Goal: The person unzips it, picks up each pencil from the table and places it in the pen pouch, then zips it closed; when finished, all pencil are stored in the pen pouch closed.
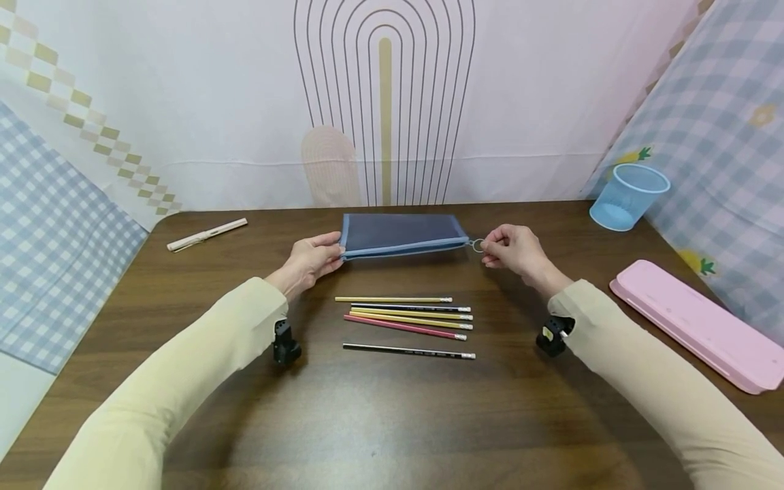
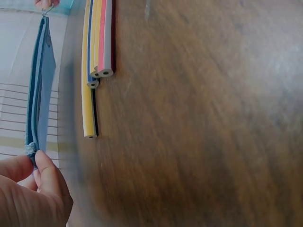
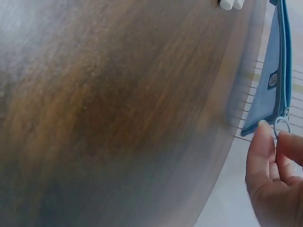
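Note:
A blue mesh zipper pouch [image 1: 401,233] is held above the far part of the table, its zipper edge facing the near side. My left hand [image 1: 311,260] pinches the pouch's left corner between thumb and fingers. On the other side my right hand [image 1: 513,250] pinches the ring [image 3: 281,125] of the zipper pull at the pouch's right end. A gap shows between the two zipper edges [image 2: 38,80] in the left wrist view. Several pencils [image 1: 404,316] with white erasers lie nearer me, in yellow, black and red, erasers pointing right.
On the brown table [image 1: 380,422], a white pen [image 1: 207,235] lies at the far left. At the far right stands a light blue mesh pen cup [image 1: 627,197]. A pink pencil case [image 1: 698,323] lies along the right edge. Patterned cloths hang behind and beside the table.

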{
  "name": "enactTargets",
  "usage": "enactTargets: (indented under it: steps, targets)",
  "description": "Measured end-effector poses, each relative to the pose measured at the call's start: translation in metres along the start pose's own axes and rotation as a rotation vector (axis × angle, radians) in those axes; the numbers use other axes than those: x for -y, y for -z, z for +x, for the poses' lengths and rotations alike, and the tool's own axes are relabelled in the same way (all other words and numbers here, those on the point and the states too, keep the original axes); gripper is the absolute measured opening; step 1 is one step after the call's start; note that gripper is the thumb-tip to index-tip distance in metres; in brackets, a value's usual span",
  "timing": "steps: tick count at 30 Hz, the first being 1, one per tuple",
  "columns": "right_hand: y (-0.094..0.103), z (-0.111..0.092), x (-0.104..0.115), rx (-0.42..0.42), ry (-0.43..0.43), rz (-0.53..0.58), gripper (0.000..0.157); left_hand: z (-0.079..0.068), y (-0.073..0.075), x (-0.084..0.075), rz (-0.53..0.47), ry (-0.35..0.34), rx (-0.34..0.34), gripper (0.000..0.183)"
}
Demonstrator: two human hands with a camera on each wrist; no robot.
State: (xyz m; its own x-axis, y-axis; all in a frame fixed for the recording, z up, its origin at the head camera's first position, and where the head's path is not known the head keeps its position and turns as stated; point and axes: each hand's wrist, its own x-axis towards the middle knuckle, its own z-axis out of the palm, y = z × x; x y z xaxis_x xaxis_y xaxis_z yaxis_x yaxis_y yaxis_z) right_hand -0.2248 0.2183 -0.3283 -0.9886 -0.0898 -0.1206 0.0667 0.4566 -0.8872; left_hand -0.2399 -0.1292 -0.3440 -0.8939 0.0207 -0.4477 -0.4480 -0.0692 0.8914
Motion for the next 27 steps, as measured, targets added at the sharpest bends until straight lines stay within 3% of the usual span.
enactTargets:
  steps: [5,8,12,14,19,27]
  targets:
    - [0.004,0.001,0.000,0.137,-0.096,0.410,0.008,-0.001,-0.002,0.002,-0.053,-0.007,0.035,0.050]
    - [0.005,0.002,0.002,0.166,-0.175,0.535,0.016,0.000,-0.003,0.003,-0.063,-0.014,0.054,0.050]
    - [0.002,0.004,0.006,0.136,-0.207,0.448,0.046,0.000,-0.006,0.002,-0.046,-0.022,0.083,0.050]
    - [-0.001,0.005,0.007,0.121,-0.215,0.387,0.052,0.000,-0.007,0.002,-0.028,-0.024,0.094,0.051]
    - [-0.004,0.006,0.007,0.103,-0.258,0.321,0.047,0.001,-0.009,0.002,-0.002,-0.035,0.094,0.050]
    - [-0.007,0.006,0.004,0.099,-0.318,0.470,0.011,0.000,-0.015,0.005,-0.058,-0.082,0.019,0.047]
